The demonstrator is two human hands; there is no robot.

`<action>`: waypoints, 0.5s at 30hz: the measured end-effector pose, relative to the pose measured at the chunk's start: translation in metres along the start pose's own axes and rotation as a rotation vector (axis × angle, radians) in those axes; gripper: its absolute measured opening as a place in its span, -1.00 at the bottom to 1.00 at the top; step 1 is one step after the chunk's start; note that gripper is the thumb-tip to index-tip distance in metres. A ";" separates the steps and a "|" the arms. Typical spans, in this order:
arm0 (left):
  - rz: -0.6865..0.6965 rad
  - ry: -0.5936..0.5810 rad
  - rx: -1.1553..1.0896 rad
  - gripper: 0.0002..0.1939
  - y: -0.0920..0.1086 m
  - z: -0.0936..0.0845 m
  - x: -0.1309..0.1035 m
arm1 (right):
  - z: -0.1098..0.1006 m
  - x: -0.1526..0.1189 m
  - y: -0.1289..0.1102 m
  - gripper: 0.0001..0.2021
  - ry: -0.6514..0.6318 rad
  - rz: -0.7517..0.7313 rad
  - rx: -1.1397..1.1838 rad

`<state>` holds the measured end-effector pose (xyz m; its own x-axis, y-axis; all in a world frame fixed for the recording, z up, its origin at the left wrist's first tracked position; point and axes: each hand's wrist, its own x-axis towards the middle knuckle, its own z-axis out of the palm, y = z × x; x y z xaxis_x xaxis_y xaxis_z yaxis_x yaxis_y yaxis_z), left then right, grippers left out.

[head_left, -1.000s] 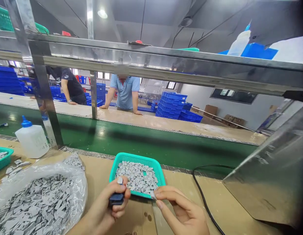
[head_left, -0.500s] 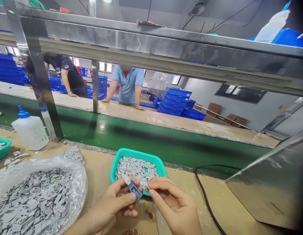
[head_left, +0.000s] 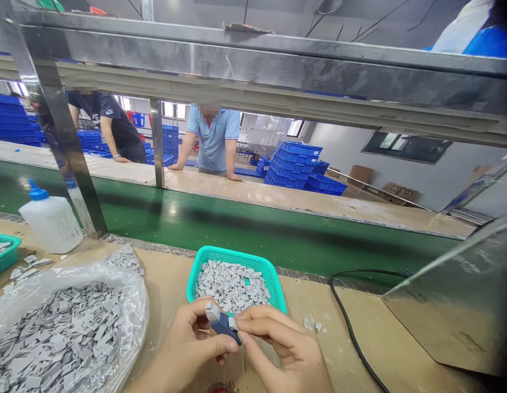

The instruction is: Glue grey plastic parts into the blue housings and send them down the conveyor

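**Two hands on one small blue piece**

We see the left hand (head_left: 192,349) pinching a small dark-blue plastic part (head_left: 224,327) between thumb and fingers, with a light grey tab (head_left: 213,311) standing at its upper end. The right hand (head_left: 284,349) closes on the same piece from the other side, its fingertips (head_left: 242,326) pressed against the near end. The part sits between both hands, just in front of the teal basket (head_left: 273,273) heaped with grey clips (head_left: 231,284).

We judge the part light, stiff and smooth, so it could slip or flick away; a pinch on its flat sides looks safest, keeping the tab free.

Left of the left hand lies a clear plastic bag (head_left: 130,284) full of grey pieces. Beyond it stands a white bottle (head_left: 52,221). Right of the right hand a black cable (head_left: 352,333) crosses the tabletop (head_left: 167,284). Two people lean on the far bench.
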<state>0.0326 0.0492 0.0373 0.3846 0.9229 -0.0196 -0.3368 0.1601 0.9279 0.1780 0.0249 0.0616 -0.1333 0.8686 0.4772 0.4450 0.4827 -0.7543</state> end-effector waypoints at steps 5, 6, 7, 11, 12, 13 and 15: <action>0.038 0.023 0.058 -0.88 0.007 0.000 -0.001 | -0.003 0.002 -0.008 -0.80 -0.160 -0.079 -0.049; 0.051 0.024 0.060 -0.90 0.008 0.000 -0.002 | -0.002 0.002 -0.009 -0.79 -0.172 -0.104 -0.052; 0.066 0.026 0.056 -0.90 0.008 0.000 -0.002 | 0.001 0.001 -0.009 -0.77 -0.167 -0.128 -0.050; 0.068 0.007 -0.082 -0.91 0.005 -0.001 0.000 | 0.016 -0.005 -0.004 -0.71 -0.046 -0.236 -0.054; 0.038 -0.005 -0.163 -0.90 0.003 -0.002 0.001 | 0.019 -0.007 -0.003 -0.70 -0.005 -0.272 -0.070; 0.001 -0.012 -0.250 -0.85 0.001 -0.003 0.002 | 0.022 -0.008 0.000 -0.69 0.024 -0.307 -0.088; -0.068 0.011 -0.401 -0.74 0.000 -0.006 0.005 | 0.023 -0.009 0.005 -0.68 0.085 -0.318 -0.118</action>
<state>0.0294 0.0562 0.0354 0.4089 0.9089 -0.0817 -0.6205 0.3426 0.7054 0.1611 0.0223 0.0435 -0.2101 0.6620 0.7194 0.4928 0.7073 -0.5069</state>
